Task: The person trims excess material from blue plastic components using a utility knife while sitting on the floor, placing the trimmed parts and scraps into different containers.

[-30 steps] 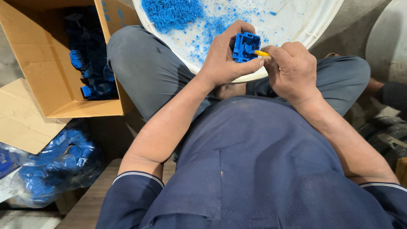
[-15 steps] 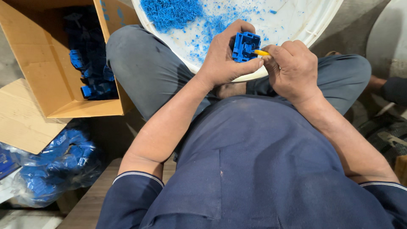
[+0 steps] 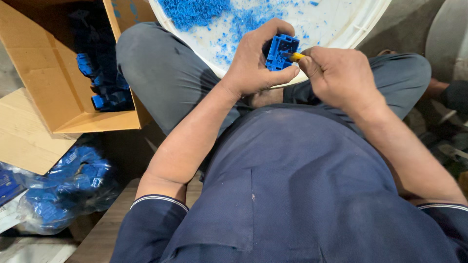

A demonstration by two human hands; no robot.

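The left hand [image 3: 256, 61] is gripping a blue plastic part [image 3: 280, 51] over the white basin's [image 3: 341, 29] near rim; the right hand [image 3: 339, 75] is clenching a yellow-handled tool [image 3: 294, 56] against it.

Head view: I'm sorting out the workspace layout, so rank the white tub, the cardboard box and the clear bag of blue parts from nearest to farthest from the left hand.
1. White tub, just beyond the left hand.
2. Cardboard box, off to the left.
3. Clear bag of blue parts, lower left on the floor.
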